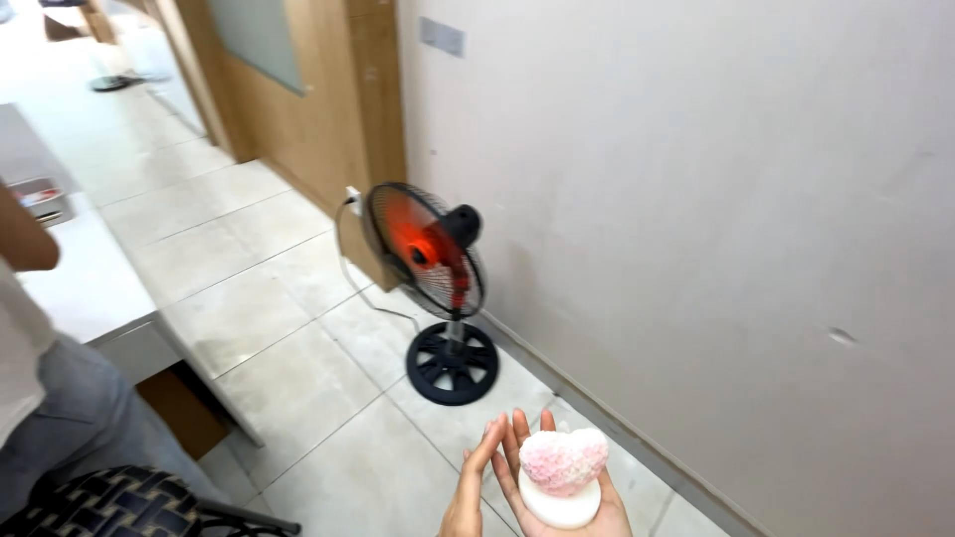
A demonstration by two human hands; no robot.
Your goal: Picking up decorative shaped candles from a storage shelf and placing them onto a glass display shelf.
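A pink, fuzzy heart-shaped object on a round white base rests on the upturned palm of my right hand at the bottom of the view. My left hand stands edge-on just left of it, fingers straight, its fingertips touching the right hand's fingers. The left hand holds nothing. Both wrists are cut off by the frame's lower edge.
A black standing fan with orange blades stands on the tiled floor by a white wall, its cord running to a wooden door frame. At left a person in jeans sits at a white desk on a black woven chair.
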